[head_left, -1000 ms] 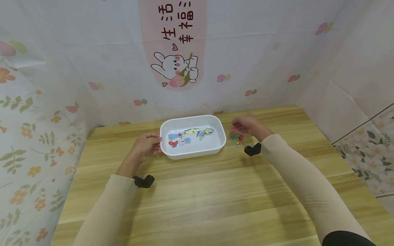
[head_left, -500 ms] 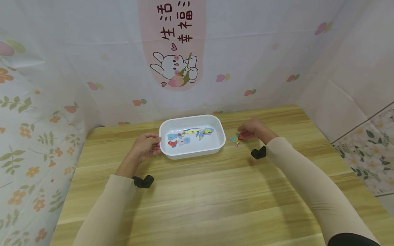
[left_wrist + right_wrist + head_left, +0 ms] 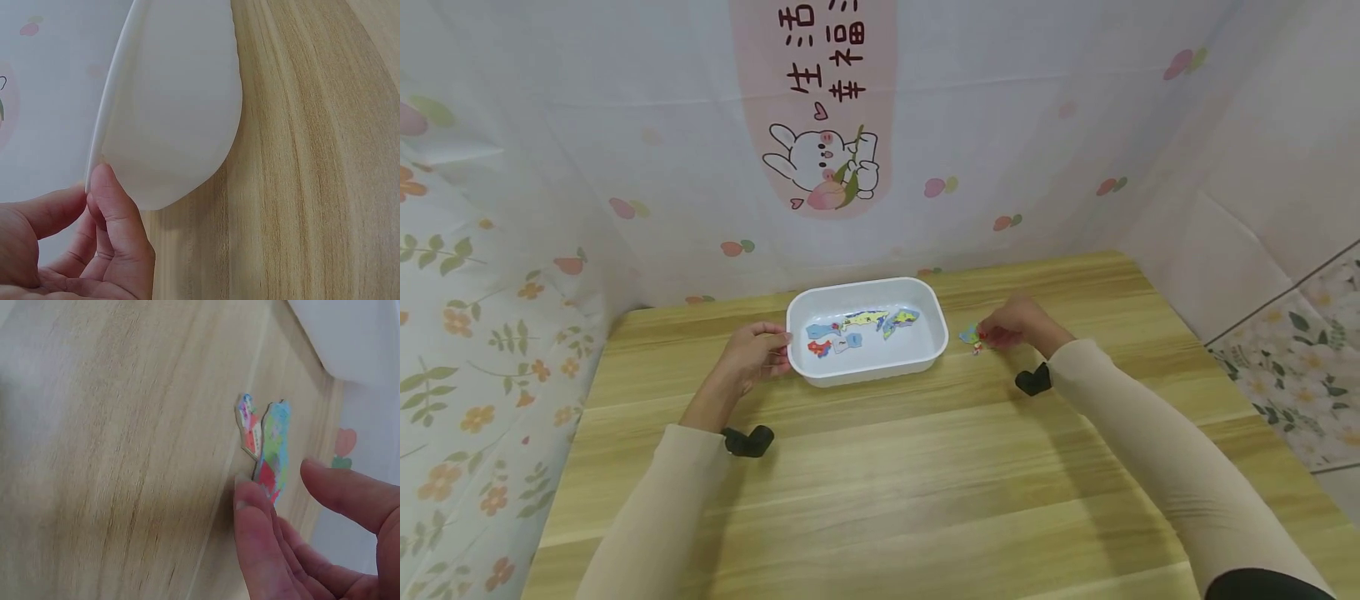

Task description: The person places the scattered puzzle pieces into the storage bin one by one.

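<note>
My left hand pinches the left rim of a white plastic tray between thumb and fingers; the left wrist view shows the tray's wall close up. Right of the tray, my right hand reaches down to two flat, puzzle-like pieces on the table. The larger piece is blue, green and red, and the smaller piece is white, red and purple. The right fingertips are at the near end of the larger piece, partly covering it. The right thumb stands apart from it.
Several flat coloured pieces lie inside the tray, among them a yellow piece and a red piece. The wooden table ends at a white printed cloth behind the tray. A dark wrist mount hangs below the right wrist.
My right hand has moved right, then lowered to the larger piece. The left hand keeps its hold on the tray rim, and the tray has not moved on the table.
</note>
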`<state>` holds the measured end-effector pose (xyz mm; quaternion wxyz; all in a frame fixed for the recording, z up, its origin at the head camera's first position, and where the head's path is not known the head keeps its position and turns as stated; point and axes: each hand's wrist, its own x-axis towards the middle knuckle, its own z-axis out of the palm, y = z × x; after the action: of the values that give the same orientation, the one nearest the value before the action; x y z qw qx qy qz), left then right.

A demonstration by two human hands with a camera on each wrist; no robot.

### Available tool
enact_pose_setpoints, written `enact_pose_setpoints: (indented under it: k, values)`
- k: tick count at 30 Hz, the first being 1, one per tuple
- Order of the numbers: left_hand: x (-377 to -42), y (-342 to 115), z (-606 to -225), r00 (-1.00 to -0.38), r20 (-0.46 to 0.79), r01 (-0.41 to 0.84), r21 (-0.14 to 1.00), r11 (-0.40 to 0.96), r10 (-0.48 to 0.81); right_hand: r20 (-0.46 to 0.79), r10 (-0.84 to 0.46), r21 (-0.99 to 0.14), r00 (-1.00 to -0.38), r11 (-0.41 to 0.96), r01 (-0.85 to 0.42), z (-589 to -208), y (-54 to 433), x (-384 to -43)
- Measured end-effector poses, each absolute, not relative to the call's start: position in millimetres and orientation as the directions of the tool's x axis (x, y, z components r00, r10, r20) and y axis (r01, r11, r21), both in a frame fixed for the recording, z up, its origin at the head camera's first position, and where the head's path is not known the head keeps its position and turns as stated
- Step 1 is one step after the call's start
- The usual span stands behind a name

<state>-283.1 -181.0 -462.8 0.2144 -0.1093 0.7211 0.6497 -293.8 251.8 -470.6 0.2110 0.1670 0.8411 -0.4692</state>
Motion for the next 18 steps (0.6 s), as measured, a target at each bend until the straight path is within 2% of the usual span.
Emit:
enact_pose_setpoints:
  k: [9,18]
  values:
    - [-282.1,-179.0,-462.1,-0.882,-0.457,-0.444,0.888,0.123,0.118,-0.447,0.155,-0.569,-0.881,0.711,0.414,-469.6,240.9,-295.4]
    - [-282.3,-179.4,-462.5,-0.878,-0.463,-0.453,0.885,0.107,0.118,-0.395,0.1,-0.361,-0.913,0.897,0.255,-465.6,227.4,-297.1]
